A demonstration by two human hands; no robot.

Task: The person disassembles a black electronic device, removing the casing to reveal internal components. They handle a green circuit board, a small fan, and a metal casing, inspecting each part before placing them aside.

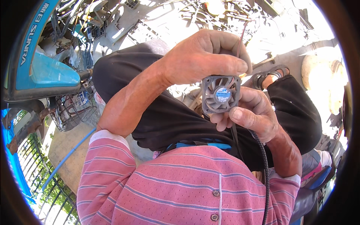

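Observation:
A small square cooling fan [222, 95] with a grey frame, several blades and a blue-and-white round label is held up in front of my chest, label side facing me. My right hand [258, 114] grips its right edge and lower corner between thumb and fingers. Just above the fan, my left hand [208, 56] is closed, thumb pressed against the bent fingers. A thin reddish wire [242, 39] sticks up from that pinch, and its lower part is hidden by the fingers. Thin leads show at the fan's upper right corner.
Tangled scrap and wires [221, 13] litter the ground ahead. A blue vehicle panel [45, 71] and a wire basket [71, 108] stand at my left, near a blue hose [67, 157]. A whitish round container [315, 73] is at the right. A black braided cord [262, 157] hangs over my shirt.

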